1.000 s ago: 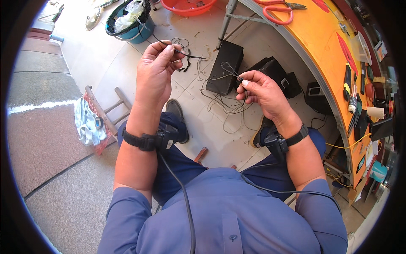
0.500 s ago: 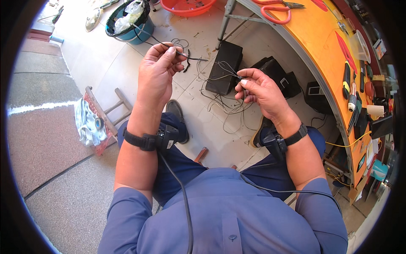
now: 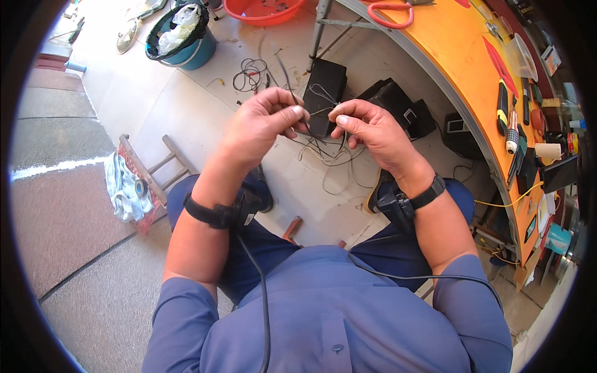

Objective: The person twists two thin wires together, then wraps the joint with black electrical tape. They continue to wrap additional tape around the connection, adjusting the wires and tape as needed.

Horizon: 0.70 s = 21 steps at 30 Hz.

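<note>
Between thumb and forefinger, my left hand point(image 3: 268, 121) pinches a thin black cable point(image 3: 287, 76), whose loose end sticks up past the fingers. Close beside it, my right hand point(image 3: 372, 127) pinches a bundle of thin wires point(image 3: 322, 93) that fan out in small loops. The fingertips of both hands are a short gap apart. Grey and black wires point(image 3: 333, 163) trail below the hands onto the tiled floor. Under them lies a black oblong box point(image 3: 328, 78), partly covered by my left fingers and the wires. A black boxy device point(image 3: 398, 102) sits right of it.
An orange workbench point(image 3: 448, 46) curves along the right, bearing red-handled scissors point(image 3: 392, 15), a screwdriver point(image 3: 512, 138) and a cutter. Far left are a blue bucket point(image 3: 198, 55) with a black liner and a red basin point(image 3: 264, 13). A wooden stool point(image 3: 140, 163) with a cloth stands left.
My left hand has moved right and slightly down with the black cable, closing toward my right hand. My right hand has shifted slightly left, keeping its pinch on the wires.
</note>
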Each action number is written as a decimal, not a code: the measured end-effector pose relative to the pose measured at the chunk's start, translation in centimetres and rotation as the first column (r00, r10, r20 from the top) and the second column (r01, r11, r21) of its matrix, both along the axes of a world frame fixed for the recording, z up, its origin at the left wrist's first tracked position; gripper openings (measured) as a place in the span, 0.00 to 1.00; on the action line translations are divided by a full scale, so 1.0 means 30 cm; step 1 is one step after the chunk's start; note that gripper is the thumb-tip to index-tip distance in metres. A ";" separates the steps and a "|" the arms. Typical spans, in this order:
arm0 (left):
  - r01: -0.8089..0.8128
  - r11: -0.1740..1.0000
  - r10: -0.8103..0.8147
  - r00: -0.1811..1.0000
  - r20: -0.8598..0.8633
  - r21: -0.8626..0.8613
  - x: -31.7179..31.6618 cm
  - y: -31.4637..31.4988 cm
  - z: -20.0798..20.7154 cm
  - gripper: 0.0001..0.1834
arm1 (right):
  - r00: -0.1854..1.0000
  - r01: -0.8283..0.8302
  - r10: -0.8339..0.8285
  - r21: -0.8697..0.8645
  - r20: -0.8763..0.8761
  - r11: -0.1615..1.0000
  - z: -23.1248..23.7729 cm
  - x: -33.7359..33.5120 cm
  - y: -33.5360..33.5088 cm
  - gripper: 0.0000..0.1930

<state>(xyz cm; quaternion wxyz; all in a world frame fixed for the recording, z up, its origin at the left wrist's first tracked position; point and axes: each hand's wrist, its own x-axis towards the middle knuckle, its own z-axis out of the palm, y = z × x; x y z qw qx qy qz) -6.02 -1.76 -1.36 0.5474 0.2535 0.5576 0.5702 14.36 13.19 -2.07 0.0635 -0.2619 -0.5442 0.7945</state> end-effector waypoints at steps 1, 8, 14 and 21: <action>0.055 0.998 -0.056 0.998 -0.026 -0.026 0.012 0.001 0.001 0.07 | 1.000 -0.002 0.002 0.005 -0.006 1.000 -0.002 -0.001 -0.003 0.11; 0.296 0.939 -0.331 0.915 -0.229 -0.174 0.104 -0.002 -0.020 0.06 | 0.997 0.072 -0.071 0.029 -0.032 0.997 -0.012 -0.010 0.001 0.13; 0.426 0.868 -0.496 0.726 -0.477 -0.254 0.107 -0.015 -0.029 0.08 | 1.000 0.028 -0.028 0.019 0.012 0.999 -0.015 -0.007 0.007 0.11; -0.035 0.980 0.000 0.985 -0.175 -0.197 0.049 0.019 -0.004 0.14 | 0.977 -0.212 0.181 0.499 0.110 0.840 -0.023 -0.001 -0.028 0.10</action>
